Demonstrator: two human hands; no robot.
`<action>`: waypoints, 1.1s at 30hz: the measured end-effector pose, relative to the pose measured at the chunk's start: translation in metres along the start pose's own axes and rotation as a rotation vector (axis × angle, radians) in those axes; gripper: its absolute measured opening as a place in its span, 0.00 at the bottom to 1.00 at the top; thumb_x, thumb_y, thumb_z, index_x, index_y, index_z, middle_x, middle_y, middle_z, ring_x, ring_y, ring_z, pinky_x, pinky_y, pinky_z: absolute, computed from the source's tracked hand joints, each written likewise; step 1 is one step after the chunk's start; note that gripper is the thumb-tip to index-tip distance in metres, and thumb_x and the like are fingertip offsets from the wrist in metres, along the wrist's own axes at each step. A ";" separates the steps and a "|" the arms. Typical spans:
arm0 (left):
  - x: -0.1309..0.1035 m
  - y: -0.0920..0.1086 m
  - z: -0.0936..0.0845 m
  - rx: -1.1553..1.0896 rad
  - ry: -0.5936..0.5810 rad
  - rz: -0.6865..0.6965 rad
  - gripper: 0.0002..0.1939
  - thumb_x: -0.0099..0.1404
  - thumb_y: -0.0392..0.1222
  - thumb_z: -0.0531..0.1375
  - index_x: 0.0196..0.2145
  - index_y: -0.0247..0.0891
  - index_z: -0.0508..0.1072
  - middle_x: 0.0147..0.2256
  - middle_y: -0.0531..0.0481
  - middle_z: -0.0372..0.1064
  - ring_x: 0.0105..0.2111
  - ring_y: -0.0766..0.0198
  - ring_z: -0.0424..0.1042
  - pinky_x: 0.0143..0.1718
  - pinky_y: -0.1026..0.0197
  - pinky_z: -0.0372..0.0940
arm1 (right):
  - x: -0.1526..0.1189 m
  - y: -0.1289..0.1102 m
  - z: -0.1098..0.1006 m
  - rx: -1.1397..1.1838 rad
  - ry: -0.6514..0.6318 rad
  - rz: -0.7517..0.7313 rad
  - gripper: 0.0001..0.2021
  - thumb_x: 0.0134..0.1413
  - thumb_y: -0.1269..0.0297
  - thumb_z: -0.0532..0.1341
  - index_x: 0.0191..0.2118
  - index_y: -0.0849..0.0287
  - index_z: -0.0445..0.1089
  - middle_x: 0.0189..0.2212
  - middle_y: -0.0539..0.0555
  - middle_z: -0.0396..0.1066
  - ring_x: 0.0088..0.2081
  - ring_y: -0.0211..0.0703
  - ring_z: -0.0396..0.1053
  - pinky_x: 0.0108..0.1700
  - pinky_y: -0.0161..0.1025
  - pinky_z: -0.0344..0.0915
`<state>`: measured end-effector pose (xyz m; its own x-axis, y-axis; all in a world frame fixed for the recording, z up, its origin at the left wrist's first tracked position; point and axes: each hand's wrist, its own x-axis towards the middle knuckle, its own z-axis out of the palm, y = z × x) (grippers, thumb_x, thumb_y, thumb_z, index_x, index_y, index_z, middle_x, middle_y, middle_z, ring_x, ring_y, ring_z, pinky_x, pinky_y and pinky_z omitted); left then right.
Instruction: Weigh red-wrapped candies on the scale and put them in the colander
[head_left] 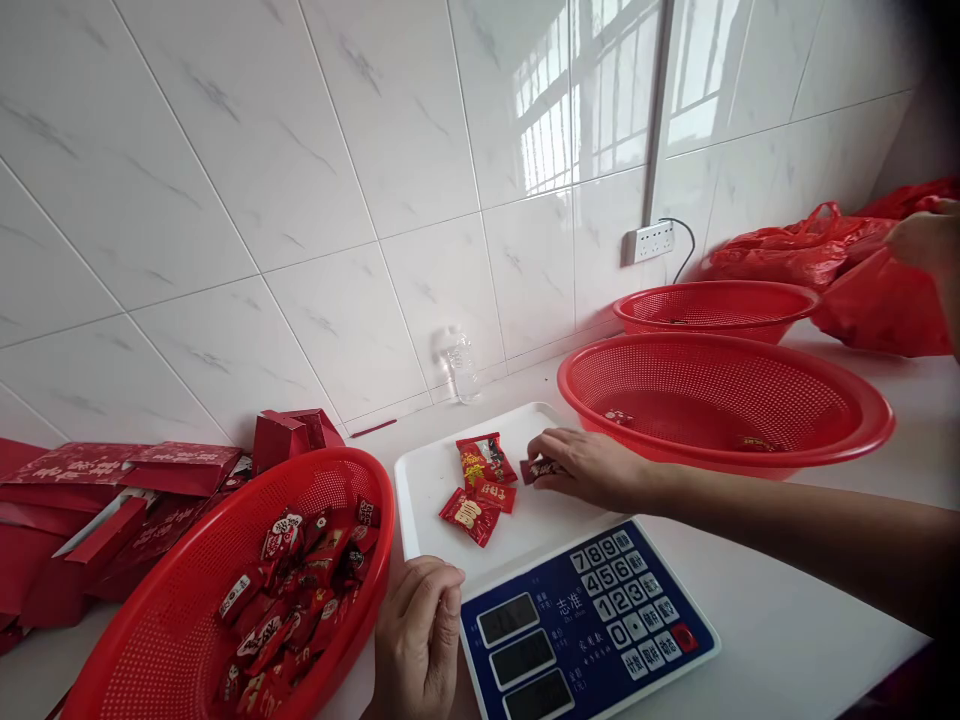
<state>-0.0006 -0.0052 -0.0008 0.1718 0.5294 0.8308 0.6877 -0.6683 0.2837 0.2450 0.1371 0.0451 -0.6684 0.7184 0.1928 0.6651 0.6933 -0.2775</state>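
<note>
My right hand is closed round a small dark red wrapped snack packet above the white tray of a digital scale. Several red packets lie together on that tray, just left of my right hand. Curled with its fingers together, my left hand rests by the scale's near left corner; whatever is inside it, if anything, is hidden. Beside it, a red plastic basket holds many small red wrapped packets. The scale's blue keypad panel faces me, its displays dark.
Two red baskets, a near one and a far one, stand right with a few packets inside. Red gift boxes pile up left. A clear bottle stands by the wall. Another person's blurred hand is near red plastic bags.
</note>
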 end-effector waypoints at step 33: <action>0.003 0.003 -0.004 0.029 0.048 0.034 0.11 0.71 0.35 0.50 0.37 0.38 0.72 0.31 0.49 0.74 0.33 0.65 0.75 0.38 0.65 0.72 | 0.059 -0.055 0.034 -0.022 -0.103 -0.045 0.29 0.58 0.45 0.56 0.58 0.59 0.65 0.60 0.65 0.61 0.60 0.64 0.57 0.56 0.59 0.58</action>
<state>-0.0010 -0.0077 0.0043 0.1620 0.4806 0.8618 0.7025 -0.6695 0.2413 0.1574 0.1399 0.0394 -0.7278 0.6774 0.1066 0.6399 0.7268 -0.2494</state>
